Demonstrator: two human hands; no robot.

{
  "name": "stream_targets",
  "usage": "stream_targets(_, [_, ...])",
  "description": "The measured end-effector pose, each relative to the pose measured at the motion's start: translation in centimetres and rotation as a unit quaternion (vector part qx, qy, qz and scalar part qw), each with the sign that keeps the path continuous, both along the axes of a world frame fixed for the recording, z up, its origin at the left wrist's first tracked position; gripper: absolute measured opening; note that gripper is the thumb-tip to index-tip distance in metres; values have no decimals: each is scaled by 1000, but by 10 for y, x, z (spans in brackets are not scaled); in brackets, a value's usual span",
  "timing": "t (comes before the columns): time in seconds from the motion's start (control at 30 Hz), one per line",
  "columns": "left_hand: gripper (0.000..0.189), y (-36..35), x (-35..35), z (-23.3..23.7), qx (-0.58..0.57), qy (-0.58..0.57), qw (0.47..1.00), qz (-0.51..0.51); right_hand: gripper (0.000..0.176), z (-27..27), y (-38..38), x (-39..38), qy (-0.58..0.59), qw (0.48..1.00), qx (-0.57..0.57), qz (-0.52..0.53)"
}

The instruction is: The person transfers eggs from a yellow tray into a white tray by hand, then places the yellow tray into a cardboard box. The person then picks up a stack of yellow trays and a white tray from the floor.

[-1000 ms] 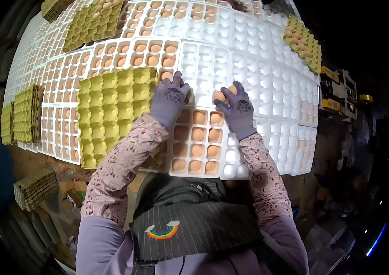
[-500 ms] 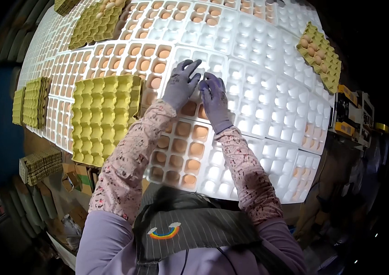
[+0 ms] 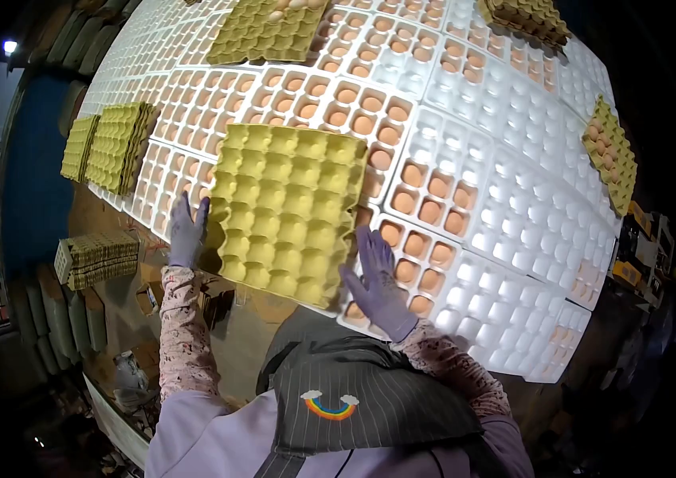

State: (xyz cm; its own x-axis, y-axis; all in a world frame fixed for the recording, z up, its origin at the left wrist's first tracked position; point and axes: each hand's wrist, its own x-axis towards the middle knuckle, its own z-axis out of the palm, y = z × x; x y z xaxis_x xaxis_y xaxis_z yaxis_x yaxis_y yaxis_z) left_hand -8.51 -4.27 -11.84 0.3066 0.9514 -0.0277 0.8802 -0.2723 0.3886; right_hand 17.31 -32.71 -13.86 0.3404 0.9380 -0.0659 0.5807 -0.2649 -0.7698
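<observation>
A stack of yellow pulp egg trays [image 3: 286, 207] lies with its top tray's cups bare, between my two hands. My left hand [image 3: 185, 237], in a grey-purple glove, is at the stack's left edge with its fingers and thumb apart. At the right edge, my right hand [image 3: 379, 288] has its fingers stretched out along the side of the stack, palm facing it. Brown eggs [image 3: 406, 271] sit in the white foam tray right beside that hand. Just beyond is another foam tray [image 3: 425, 131] with several eggs in its nearer cups.
White foam trays [image 3: 525, 203] cover the broad surface, many holding eggs. More pulp trays stand at left [image 3: 119, 147], at the back [image 3: 270, 32] and at right [image 3: 610, 155], the last holding eggs. Below the left edge is a tray stack [image 3: 97, 259].
Both hands have left the foam tray in the middle and moved apart to either side of the yellow tray stack. The eggs that they partly covered now show. The view has swung left.
</observation>
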Motion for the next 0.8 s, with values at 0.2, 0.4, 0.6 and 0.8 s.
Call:
stream_targets(0.2, [50,28,-54,24,-154,-215,960,90,84,67,56,-91,62,997,45,-13])
stream_targets(0.4, [56,88,-171,7,-112,-418,881,190,66,69,123,-86,-52,988,143,18])
stream_targets(0.6, [67,52,-173,-31,35,-110,985,130,32,34,136,28,-94,981,98,-140])
stream_targets(0.8, [43,78,3,18,-20,-174,949,-261,43,6,133,82,-95,994,-5,-57])
